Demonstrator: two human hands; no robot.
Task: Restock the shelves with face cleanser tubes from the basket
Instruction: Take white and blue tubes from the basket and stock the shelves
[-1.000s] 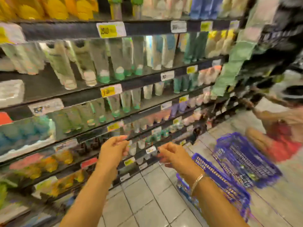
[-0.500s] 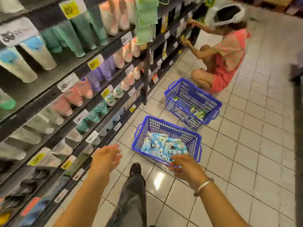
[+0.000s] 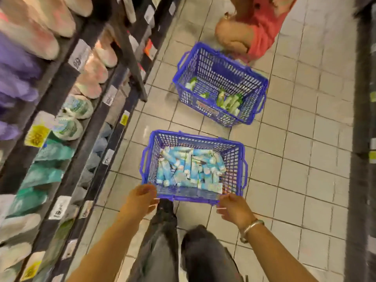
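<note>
Head: both hands now nearer basket (image 3: 195, 195).

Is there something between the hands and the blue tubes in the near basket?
Nothing visible blocks them. The near basket is open on top, the blue tubes lie uncovered, and the left hand and right hand hover at its near rim, holding nothing.

Blue mesh basket (image 3: 234, 159) holds light-blue-and-white tubes (image 3: 189, 169); farther blue basket (image 3: 252, 82) holds green ones.
</note>
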